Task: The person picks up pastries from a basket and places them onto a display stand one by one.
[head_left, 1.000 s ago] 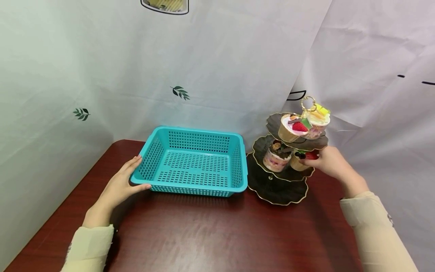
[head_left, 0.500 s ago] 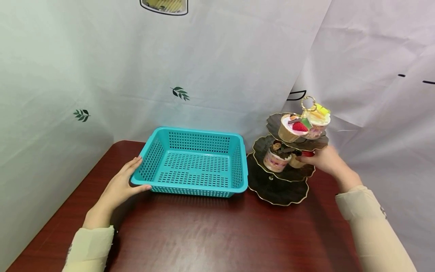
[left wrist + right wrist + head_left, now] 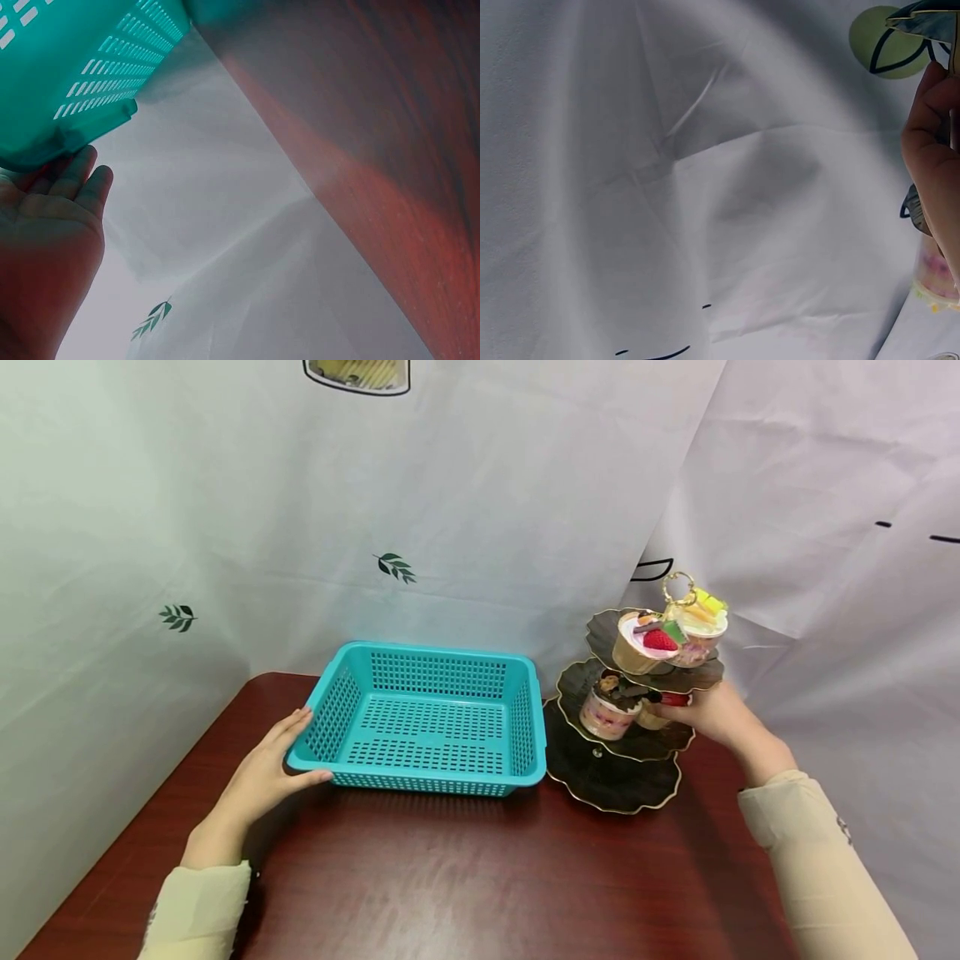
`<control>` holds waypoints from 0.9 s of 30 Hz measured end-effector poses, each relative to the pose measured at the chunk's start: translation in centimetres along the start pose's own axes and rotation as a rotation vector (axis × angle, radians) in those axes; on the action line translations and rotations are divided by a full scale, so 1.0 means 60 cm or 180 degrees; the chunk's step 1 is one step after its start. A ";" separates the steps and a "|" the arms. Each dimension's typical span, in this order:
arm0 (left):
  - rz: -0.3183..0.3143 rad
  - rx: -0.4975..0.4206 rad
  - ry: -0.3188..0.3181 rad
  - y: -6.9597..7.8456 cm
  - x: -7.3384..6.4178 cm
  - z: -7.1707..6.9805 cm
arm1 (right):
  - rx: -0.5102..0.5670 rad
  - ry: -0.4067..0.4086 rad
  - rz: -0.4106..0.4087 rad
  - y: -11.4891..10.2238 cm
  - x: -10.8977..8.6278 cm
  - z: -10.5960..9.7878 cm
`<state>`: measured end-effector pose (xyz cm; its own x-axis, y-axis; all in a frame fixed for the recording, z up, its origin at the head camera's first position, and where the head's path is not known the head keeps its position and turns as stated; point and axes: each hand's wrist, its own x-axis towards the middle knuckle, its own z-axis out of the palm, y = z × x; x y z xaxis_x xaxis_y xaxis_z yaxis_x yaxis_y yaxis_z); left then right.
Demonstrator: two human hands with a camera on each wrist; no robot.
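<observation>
In the head view a turquoise plastic basket (image 3: 427,775) sits on the table; my left hand (image 3: 258,777) holds its near left corner, thumb on the front side and fingers along the left rim. The left wrist view shows fingertips (image 3: 94,187) against the basket's rim. At the right, my right hand (image 3: 720,714) reaches into the middle tier of a three-tier dark, gold-edged cake stand (image 3: 615,785) and grips a cupcake (image 3: 651,718) with a red topping, partly hidden by the hand and another dessert. Beside it stands a clear dessert cup (image 3: 609,717) with chocolate topping.
On the top tier are a strawberry cupcake (image 3: 645,643) and a yellow-topped dessert cup (image 3: 699,631) near the gold ring handle (image 3: 678,587). The dark red table (image 3: 465,877) meets a white printed cloth (image 3: 480,510) behind. The stand's bottom tier lies close to the basket.
My right hand has moved slightly left, further in around the cupcake on the middle tier, and the cupcake has shifted left behind the chocolate-topped cup. My left hand stays on the basket.
</observation>
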<state>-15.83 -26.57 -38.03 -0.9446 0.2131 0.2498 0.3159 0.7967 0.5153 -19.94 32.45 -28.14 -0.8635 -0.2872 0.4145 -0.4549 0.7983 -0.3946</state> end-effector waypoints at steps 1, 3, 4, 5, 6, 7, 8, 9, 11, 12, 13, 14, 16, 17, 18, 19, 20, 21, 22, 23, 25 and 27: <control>-0.0003 0.0001 -0.0002 0.000 0.000 0.000 | -0.0011 -0.0009 0.0007 0.000 0.000 0.000; -0.0005 -0.0002 0.0001 0.000 -0.001 0.001 | -0.0039 -0.0037 0.0035 0.000 -0.001 -0.001; -0.0006 0.0005 0.0004 -0.001 -0.001 0.001 | -0.0053 -0.0054 0.0055 -0.001 -0.002 -0.001; -0.0007 0.0007 0.0009 -0.001 0.000 0.002 | -0.0062 -0.0065 0.0076 -0.002 -0.002 -0.002; -0.0008 0.0011 0.0012 -0.001 0.000 0.002 | -0.0058 -0.0076 0.0110 -0.002 -0.002 -0.002; -0.0008 0.0017 0.0016 -0.002 0.000 0.002 | -0.0056 -0.0083 0.0127 -0.002 -0.003 -0.002; -0.0007 0.0022 0.0022 -0.002 0.001 0.003 | -0.0061 -0.0092 0.0134 -0.002 -0.003 -0.002; -0.0007 0.0026 0.0025 -0.002 0.001 0.003 | -0.0077 -0.0093 0.0150 -0.002 -0.004 -0.002; -0.0010 0.0031 0.0027 -0.003 0.001 0.004 | -0.0066 -0.0090 0.0163 -0.001 -0.005 -0.002; -0.0011 0.0030 0.0028 -0.003 0.001 0.003 | -0.0056 -0.0089 0.0161 -0.001 -0.006 -0.003; -0.0012 0.0029 0.0029 -0.003 0.001 0.003 | -0.0057 -0.0087 0.0147 0.000 -0.007 -0.003; -0.0010 0.0031 0.0031 -0.003 0.000 0.003 | -0.0064 -0.0084 0.0151 0.000 -0.008 -0.003; -0.0010 0.0033 0.0030 -0.003 0.000 0.003 | -0.0047 -0.0084 0.0179 -0.001 -0.010 -0.004; -0.0010 0.0034 0.0031 -0.003 -0.001 0.003 | -0.0053 -0.0088 0.0186 -0.001 -0.010 -0.004; -0.0006 0.0036 0.0034 -0.003 -0.001 0.003 | -0.0068 -0.0092 0.0209 -0.002 -0.011 -0.004; -0.0004 0.0037 0.0034 -0.003 -0.001 0.003 | -0.0074 -0.0100 0.0239 -0.002 -0.011 -0.004; 0.0000 0.0039 0.0036 -0.003 -0.001 0.003 | -0.0085 -0.0108 0.0258 -0.001 -0.012 -0.004; 0.0001 0.0037 0.0037 -0.003 -0.001 0.003 | -0.0085 -0.0120 0.0274 -0.001 -0.012 -0.004; 0.0003 0.0037 0.0040 -0.003 -0.001 0.003 | -0.0074 -0.0135 0.0295 -0.001 -0.012 -0.005; 0.0003 0.0036 0.0040 -0.003 -0.001 0.003 | -0.0078 -0.0144 0.0326 -0.001 -0.013 -0.005; 0.0005 0.0034 0.0040 -0.003 -0.001 0.003 | -0.0081 -0.0161 0.0408 -0.002 -0.015 -0.007; 0.0007 0.0037 0.0037 -0.003 -0.001 0.004 | -0.0088 -0.0177 0.0504 -0.002 -0.017 -0.008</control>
<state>-15.87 -26.61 -38.33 -0.9428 0.2083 0.2603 0.3168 0.8027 0.5053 -18.89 32.89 -28.09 -0.9350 -0.1850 0.3026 -0.3068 0.8499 -0.4284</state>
